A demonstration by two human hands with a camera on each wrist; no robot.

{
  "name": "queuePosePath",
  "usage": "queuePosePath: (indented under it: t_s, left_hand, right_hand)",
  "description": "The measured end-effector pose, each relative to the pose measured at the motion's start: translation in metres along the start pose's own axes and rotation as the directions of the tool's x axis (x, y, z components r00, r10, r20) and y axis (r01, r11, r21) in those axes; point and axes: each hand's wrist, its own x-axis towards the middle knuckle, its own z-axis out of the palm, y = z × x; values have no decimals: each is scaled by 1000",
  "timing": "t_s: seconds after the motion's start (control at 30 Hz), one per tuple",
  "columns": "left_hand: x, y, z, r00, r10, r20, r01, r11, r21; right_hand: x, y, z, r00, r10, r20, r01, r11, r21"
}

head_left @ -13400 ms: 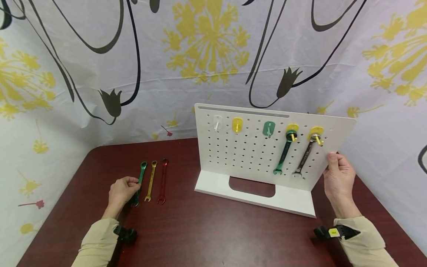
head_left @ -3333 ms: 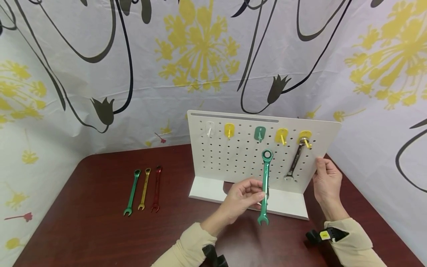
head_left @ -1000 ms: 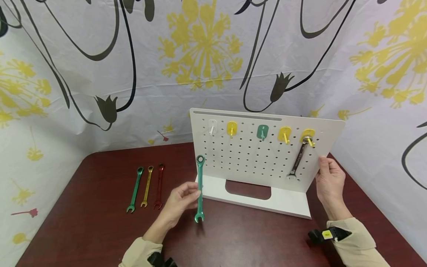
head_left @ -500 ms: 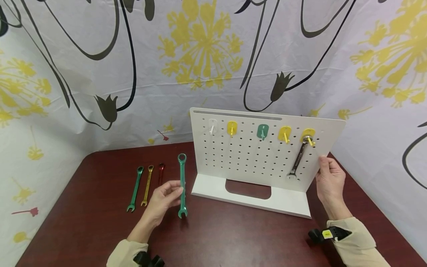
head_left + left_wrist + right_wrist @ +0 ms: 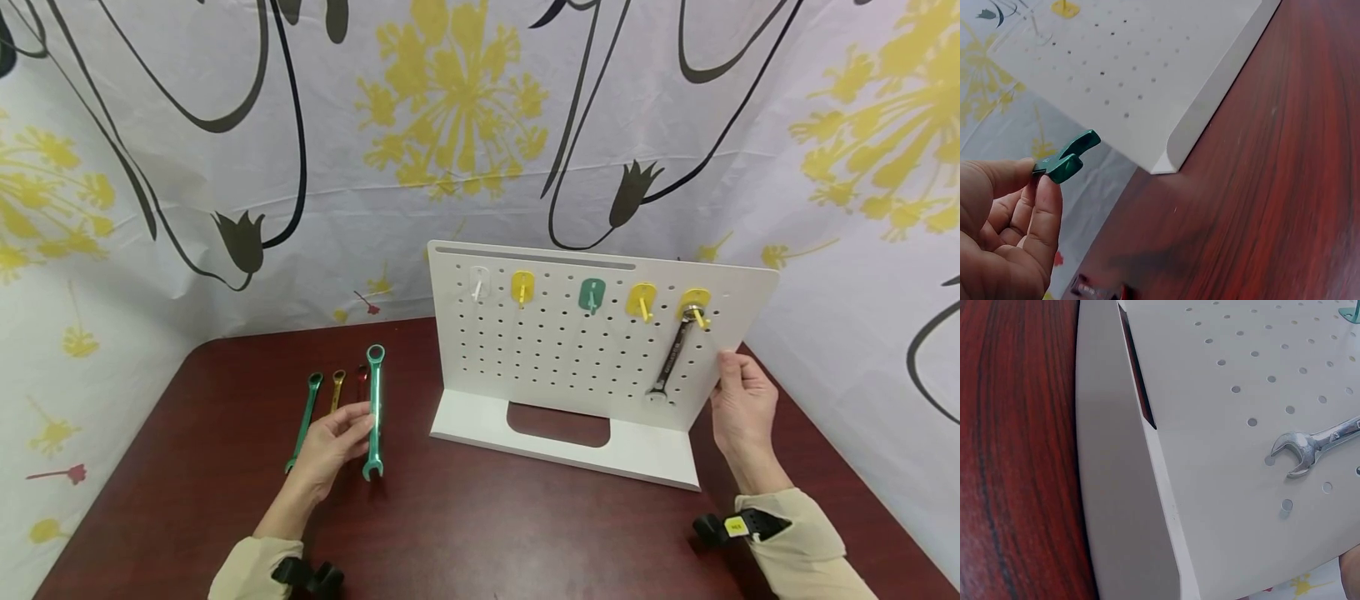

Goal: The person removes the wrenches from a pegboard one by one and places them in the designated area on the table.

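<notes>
My left hand (image 5: 330, 446) pinches a green combination wrench (image 5: 376, 412) between thumb and fingers, ring end up, above the table left of the pegboard. In the left wrist view only the green wrench's open end (image 5: 1069, 159) shows past the fingertips. Behind this hand lie a second green wrench (image 5: 306, 417), a yellow wrench (image 5: 337, 388) and a red wrench (image 5: 362, 382), each partly covered. My right hand (image 5: 744, 408) grips the right edge of the white pegboard (image 5: 540, 350). A silver wrench (image 5: 671, 358) hangs there from the rightmost yellow hook (image 5: 694, 302).
Along the board's top row sit a white hook (image 5: 478, 283), a yellow hook (image 5: 522, 287), a green hook (image 5: 592, 294) and another yellow hook (image 5: 641, 301), all bare. The dark red table (image 5: 487, 525) ends at a patterned cloth (image 5: 337, 208) behind.
The green wrench, hung on the second hook from the right 13.4 s ago, is now in my left hand. That hand has moved left, away from the board. My right hand stays on its edge.
</notes>
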Motion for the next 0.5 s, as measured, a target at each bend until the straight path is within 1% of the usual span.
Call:
queuePosePath:
  t_s: [0.2, 0.37, 0.5]
  left_hand:
    - [4, -4, -13, 1000, -17, -16, 17, 1000, 23]
    - [7, -7, -27, 999, -42, -35, 43, 998, 47]
    - [9, -9, -38, 998, -43, -55, 47, 997, 68]
  right_hand:
    - [0, 0, 0, 1000, 4, -3, -4, 1000, 17]
    - [0, 0, 0, 1000, 2, 0, -2, 1000, 11]
    - [0, 0, 1, 1000, 0, 3, 0, 1000, 12]
